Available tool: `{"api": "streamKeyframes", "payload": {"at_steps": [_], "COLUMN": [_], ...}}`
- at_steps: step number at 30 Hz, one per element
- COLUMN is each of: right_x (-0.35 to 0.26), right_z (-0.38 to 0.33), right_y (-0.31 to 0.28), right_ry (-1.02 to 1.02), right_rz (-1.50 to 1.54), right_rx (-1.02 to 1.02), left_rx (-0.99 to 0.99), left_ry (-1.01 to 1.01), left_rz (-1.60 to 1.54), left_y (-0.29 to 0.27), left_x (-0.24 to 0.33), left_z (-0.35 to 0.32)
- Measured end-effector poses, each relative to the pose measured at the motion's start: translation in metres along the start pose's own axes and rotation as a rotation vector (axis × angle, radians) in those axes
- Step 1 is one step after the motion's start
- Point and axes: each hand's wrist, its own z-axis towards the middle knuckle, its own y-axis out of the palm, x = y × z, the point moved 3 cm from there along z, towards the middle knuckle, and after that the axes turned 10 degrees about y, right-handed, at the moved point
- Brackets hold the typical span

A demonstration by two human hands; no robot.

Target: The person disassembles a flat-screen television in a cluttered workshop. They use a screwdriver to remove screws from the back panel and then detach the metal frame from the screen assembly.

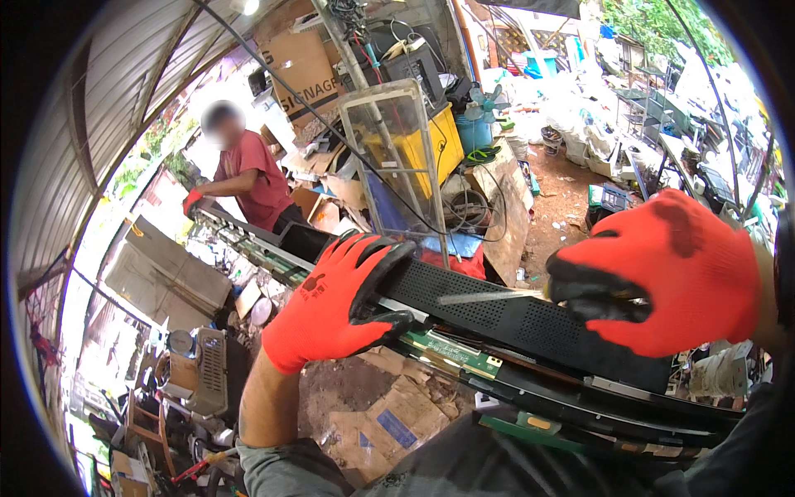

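Observation:
A long stripped electronics panel frame [571, 389] stretches across in front of me, running from far left to near right. Black perforated covering [489, 319] forms its top, and a green circuit board strip [455, 354] shows along the near side. My left hand [335, 298], in a red glove with black fingertips, grips the frame, fingers over the far edge and thumb on the near one. In a matching glove, my right hand [662, 273] is closed around a screwdriver [489, 296]. Its metal shaft points left over the perforated covering; most of the handle is hidden by my fingers.
A co-worker in a red shirt [263, 178] has a gloved hand at the frame's far end. Beyond the frame stand a clear-paned frame [393, 166], a yellow bin [443, 149] and a plywood board [501, 207]. Flattened cardboard [397, 422] lies below; a crate [211, 373] stands left.

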Motion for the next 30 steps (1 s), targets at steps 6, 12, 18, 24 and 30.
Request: {"api": "streamKeyframes", "payload": {"at_steps": [6,12,18,24,30], "right_x": [-0.021,-0.025,-0.025,-0.036,-0.033], "right_z": [-0.042,-0.058,-0.054,-0.029,0.003], "right_y": [-0.012,0.006,0.022,0.039,0.021], "right_ry": [0.147,0.151,0.121,0.079,0.048], "right_rz": [-0.098,-0.141,-0.043,-0.053,-0.057], "right_rx": [-0.033,-0.102,-0.114,-0.027,-0.036], "left_rx": [0.035,0.033,0.048,0.048,0.056], "left_ry": [0.020,0.010,0.028,0.016,0.014], "left_rz": [0.020,0.031,0.018,0.023,-0.011], "left_y": [0.004,0.003,0.005,0.005,0.005], "left_x": [-0.004,-0.003,-0.006,-0.008,-0.013], "left_z": [-0.011,-0.007,-0.002,-0.010,-0.009]}}
